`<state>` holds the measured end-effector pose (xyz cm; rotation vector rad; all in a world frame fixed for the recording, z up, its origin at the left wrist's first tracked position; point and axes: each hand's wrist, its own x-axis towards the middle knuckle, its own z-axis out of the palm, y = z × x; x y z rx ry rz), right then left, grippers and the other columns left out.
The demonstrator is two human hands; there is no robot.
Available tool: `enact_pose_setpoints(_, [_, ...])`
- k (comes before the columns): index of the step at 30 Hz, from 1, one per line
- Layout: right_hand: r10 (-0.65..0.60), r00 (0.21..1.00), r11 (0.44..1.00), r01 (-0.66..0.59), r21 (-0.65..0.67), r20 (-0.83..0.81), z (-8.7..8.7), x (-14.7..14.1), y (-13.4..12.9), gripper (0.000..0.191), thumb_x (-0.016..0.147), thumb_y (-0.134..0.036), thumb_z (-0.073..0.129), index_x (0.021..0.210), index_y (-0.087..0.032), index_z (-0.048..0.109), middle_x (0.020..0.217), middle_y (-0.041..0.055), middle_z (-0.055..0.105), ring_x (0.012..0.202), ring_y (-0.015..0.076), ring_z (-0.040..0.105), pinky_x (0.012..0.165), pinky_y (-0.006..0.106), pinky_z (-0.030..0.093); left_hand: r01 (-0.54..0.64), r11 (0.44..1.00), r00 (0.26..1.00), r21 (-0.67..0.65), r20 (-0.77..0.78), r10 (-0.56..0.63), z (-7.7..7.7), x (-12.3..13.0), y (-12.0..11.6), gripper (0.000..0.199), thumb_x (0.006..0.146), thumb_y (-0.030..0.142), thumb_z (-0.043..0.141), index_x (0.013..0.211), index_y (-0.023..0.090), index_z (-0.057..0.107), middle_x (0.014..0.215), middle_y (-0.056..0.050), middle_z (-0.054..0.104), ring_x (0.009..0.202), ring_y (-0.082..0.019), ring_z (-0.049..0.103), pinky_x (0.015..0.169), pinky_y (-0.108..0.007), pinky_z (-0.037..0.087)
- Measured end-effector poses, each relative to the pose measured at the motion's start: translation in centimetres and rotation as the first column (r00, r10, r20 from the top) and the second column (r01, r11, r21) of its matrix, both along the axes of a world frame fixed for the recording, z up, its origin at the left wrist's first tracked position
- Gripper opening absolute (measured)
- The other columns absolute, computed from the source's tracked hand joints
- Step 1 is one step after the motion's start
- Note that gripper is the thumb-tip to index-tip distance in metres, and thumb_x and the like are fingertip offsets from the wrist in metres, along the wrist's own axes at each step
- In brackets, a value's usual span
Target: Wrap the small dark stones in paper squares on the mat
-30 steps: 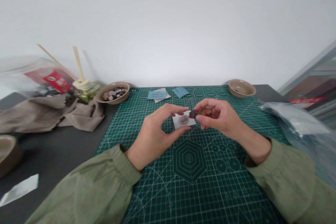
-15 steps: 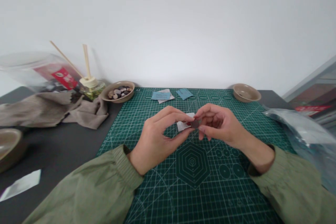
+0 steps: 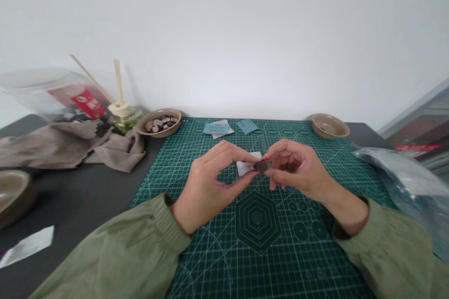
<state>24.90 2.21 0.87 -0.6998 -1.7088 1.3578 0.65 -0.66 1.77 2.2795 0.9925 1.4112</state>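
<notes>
Disc [image 3: 261,165], dark, small and round-faced, clamped at its edges between the fingertips of the left hand [image 3: 215,182] and those of the right hand [image 3: 298,168], above a green cutting mat [image 3: 257,266] printed with a white grid and nested hexagons. Beneath the fingers lies a white paper square [image 3: 244,167]. Behind: flat blue packets [image 3: 247,126]; at left, a glazed brown bowl [image 3: 158,133] of rounded pieces and a rumpled, woven cloth [image 3: 59,145].
</notes>
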Motion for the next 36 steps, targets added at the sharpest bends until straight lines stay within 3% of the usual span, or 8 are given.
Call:
enact_pose_setpoints(6, [-0.002,0.999,1.0,0.001,0.016,0.05,-0.1,0.0,0.0,0.033,0.089,-0.028,0.089,0.119,-0.023,0.076,0.074,-0.0002,0.077,0.059,0.0155,0.074,0.046,0.023,0.052,-0.001,1.0,1.0,-0.028,-0.014,0.001,-0.2,0.0,0.1,0.012,0.098,0.024,0.079,0.109,0.024,0.076,0.105,-0.004,0.08,0.097,-0.02,0.075,0.087,-0.036,0.062])
enact_pose_setpoints(10, [-0.129,0.985,0.985,0.115,0.129,0.112,-0.1,0.2,0.3,0.029,0.09,-0.03,0.087,0.114,-0.022,0.074,0.107,0.0082,0.083,0.08,0.0186,0.079,0.068,0.03,0.063,-0.064,0.995,0.988,-0.072,-0.145,0.053,-1.0,-0.3,0.9,0.027,0.097,0.026,0.078,0.124,0.024,0.07,0.118,-0.006,0.077,0.109,-0.024,0.073,0.096,-0.041,0.06])
enact_pose_setpoints(12, [-0.239,0.95,0.952,0.188,0.243,0.199,0.0,0.4,0.6,0.025,0.09,-0.028,0.085,0.11,-0.022,0.072,0.111,0.0084,0.082,0.082,0.0184,0.077,0.074,0.033,0.064,-0.107,0.992,0.954,-0.066,-0.287,0.084,-1.8,-0.7,1.5,0.033,0.098,0.028,0.076,0.129,0.022,0.068,0.125,-0.009,0.075,0.119,-0.029,0.069,0.104,-0.049,0.057])
enact_pose_setpoints(14, [-0.336,0.886,0.902,0.205,0.381,0.319,0.1,0.8,0.9,0.023,0.09,-0.023,0.082,0.11,-0.022,0.071,0.097,0.0043,0.08,0.075,0.0172,0.074,0.073,0.033,0.062,-0.127,0.99,0.906,-0.056,-0.412,0.093,-2.5,-1.1,2.0,0.034,0.098,0.029,0.076,0.13,0.021,0.069,0.127,-0.012,0.073,0.123,-0.032,0.065,0.109,-0.055,0.054])
enact_pose_setpoints(18, [-0.394,0.782,0.826,0.07,0.56,0.483,0.1,1.1,1.4,0.021,0.091,-0.017,0.077,0.11,-0.022,0.074,0.09,0.0008,0.074,0.07,0.0144,0.066,0.071,0.031,0.055,-0.054,0.995,0.878,-0.08,-0.478,0.009,-3.2,-1.2,2.1,0.03,0.099,0.027,0.074,0.129,0.022,0.072,0.128,-0.011,0.071,0.123,-0.031,0.064,0.111,-0.054,0.055])
enact_pose_setpoints(23, [-0.321,0.715,0.832,-0.101,0.546,0.621,-0.5,0.9,1.5,0.021,0.096,-0.027,0.077,0.117,-0.023,0.077,0.108,0.0038,0.074,0.081,0.016,0.067,0.077,0.031,0.052,0.014,0.994,0.884,-0.108,-0.464,-0.063,-3.0,-0.7,1.8,0.031,0.101,0.024,0.071,0.132,0.022,0.071,0.13,-0.011,0.071,0.124,-0.031,0.063,0.113,-0.052,0.055])
enact_pose_setpoints(28, [-0.362,0.685,0.825,-0.079,0.559,0.632,-0.9,0.7,1.6,0.017,0.101,-0.033,0.073,0.115,-0.024,0.078,0.113,0.0042,0.074,0.094,0.0194,0.069,0.084,0.033,0.051,0.005,0.994,0.876,-0.113,-0.478,-0.058,-3.0,-0.7,1.8,0.031,0.101,0.026,0.071,0.132,0.02,0.071,0.131,-0.011,0.07,0.125,-0.03,0.062,0.113,-0.051,0.055])
enact_pose_setpoints(36, [-0.406,0.668,0.81,-0.054,0.584,0.624,-0.9,0.7,1.7,0.016,0.099,-0.034,0.076,0.11,-0.023,0.077,0.102,0.0026,0.074,0.084,0.0174,0.066,0.076,0.032,0.046,-0.007,0.996,0.864,-0.091,-0.502,-0.04,-3.0,-0.7,1.8,0.032,0.101,0.025,0.07,0.132,0.019,0.072,0.129,-0.011,0.07,0.122,-0.031,0.062,0.112,-0.053,0.054])
